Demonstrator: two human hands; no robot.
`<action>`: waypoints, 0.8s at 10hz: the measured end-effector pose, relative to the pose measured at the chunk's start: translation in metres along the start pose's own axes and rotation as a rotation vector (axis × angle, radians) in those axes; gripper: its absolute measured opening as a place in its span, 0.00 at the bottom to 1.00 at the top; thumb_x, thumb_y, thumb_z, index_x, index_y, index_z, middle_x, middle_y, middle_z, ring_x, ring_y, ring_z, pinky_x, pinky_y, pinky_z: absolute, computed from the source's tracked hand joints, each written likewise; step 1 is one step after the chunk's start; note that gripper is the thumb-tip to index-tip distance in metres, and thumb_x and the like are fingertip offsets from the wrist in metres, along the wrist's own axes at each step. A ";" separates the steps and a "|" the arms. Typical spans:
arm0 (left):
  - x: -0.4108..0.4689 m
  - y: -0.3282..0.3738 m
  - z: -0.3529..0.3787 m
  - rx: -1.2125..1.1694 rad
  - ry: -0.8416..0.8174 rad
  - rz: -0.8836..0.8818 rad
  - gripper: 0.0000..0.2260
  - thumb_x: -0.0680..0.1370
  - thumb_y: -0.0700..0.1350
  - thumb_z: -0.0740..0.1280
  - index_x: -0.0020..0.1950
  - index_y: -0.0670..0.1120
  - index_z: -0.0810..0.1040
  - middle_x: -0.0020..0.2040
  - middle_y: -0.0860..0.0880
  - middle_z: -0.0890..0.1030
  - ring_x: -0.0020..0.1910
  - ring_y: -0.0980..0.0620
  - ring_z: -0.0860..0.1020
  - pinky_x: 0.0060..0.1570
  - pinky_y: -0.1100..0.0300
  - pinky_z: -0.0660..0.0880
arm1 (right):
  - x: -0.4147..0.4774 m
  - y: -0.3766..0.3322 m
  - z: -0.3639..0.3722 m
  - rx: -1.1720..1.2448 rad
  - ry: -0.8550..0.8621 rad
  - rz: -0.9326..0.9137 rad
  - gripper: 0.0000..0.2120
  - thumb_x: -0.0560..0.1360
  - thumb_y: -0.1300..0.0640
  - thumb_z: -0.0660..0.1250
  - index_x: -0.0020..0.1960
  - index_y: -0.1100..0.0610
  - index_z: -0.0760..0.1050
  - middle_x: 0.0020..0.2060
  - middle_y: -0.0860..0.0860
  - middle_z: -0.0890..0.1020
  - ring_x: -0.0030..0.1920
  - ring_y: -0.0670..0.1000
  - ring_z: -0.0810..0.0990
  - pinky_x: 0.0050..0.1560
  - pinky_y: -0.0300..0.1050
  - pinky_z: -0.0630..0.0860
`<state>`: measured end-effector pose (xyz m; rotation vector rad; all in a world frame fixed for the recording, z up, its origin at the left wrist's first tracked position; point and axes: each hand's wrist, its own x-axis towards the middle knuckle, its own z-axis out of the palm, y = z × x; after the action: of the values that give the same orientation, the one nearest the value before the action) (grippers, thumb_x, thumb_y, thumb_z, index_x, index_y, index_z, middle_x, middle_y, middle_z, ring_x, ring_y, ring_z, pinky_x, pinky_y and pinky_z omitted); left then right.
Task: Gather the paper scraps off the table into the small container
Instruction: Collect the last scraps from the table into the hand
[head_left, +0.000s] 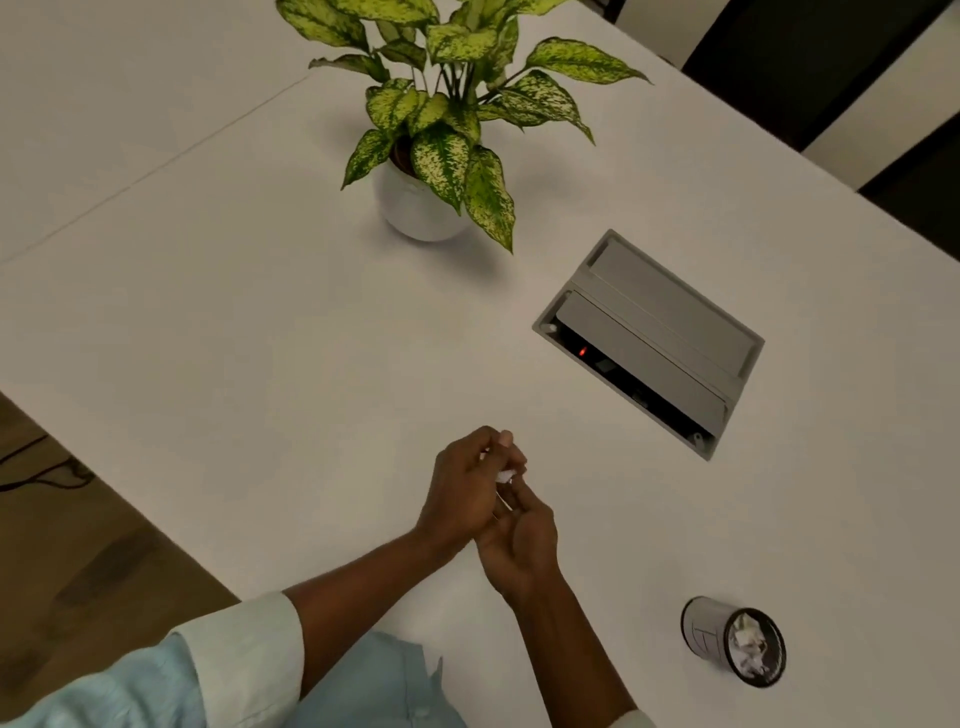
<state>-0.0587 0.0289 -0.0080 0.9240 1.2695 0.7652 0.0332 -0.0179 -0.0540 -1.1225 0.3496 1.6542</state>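
Pinching one paper scrap (505, 475) between them, the left hand (462, 488) and right hand (519, 540) meet over the white counter (260, 338), both grips closed on it. One small container (735, 642), holding crumpled paper, stands well apart to the right, and one potted plant (441, 140) sits further back

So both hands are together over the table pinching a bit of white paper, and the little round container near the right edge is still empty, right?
Not quite. The head view shows the small container already has crumpled white paper inside; it isn't empty. The rest holds: the left hand and right hand meet over the table, holding a white paper scrap.
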 end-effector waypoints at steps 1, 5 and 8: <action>-0.020 0.001 0.020 0.068 -0.039 0.068 0.15 0.86 0.46 0.61 0.43 0.47 0.82 0.44 0.49 0.85 0.49 0.50 0.84 0.59 0.50 0.79 | -0.008 0.002 0.000 0.163 -0.116 0.050 0.21 0.83 0.54 0.62 0.74 0.61 0.71 0.74 0.59 0.72 0.72 0.57 0.74 0.74 0.52 0.69; -0.067 0.017 0.048 0.283 -0.225 0.134 0.16 0.86 0.42 0.60 0.66 0.60 0.79 0.77 0.45 0.70 0.79 0.42 0.62 0.81 0.41 0.54 | -0.023 -0.017 -0.030 0.359 -0.359 0.112 0.23 0.84 0.56 0.60 0.76 0.66 0.65 0.68 0.56 0.77 0.75 0.55 0.71 0.76 0.58 0.67; -0.015 -0.042 0.090 0.547 -0.317 0.428 0.19 0.85 0.58 0.55 0.55 0.50 0.82 0.54 0.55 0.84 0.54 0.53 0.82 0.54 0.45 0.79 | -0.054 -0.036 -0.118 0.378 -0.001 -0.087 0.17 0.83 0.57 0.61 0.65 0.67 0.77 0.59 0.65 0.83 0.58 0.62 0.84 0.58 0.58 0.81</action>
<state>0.0276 -0.0164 -0.0347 1.7289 1.0201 0.5655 0.1233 -0.1178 -0.0612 -0.8408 0.5780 1.4375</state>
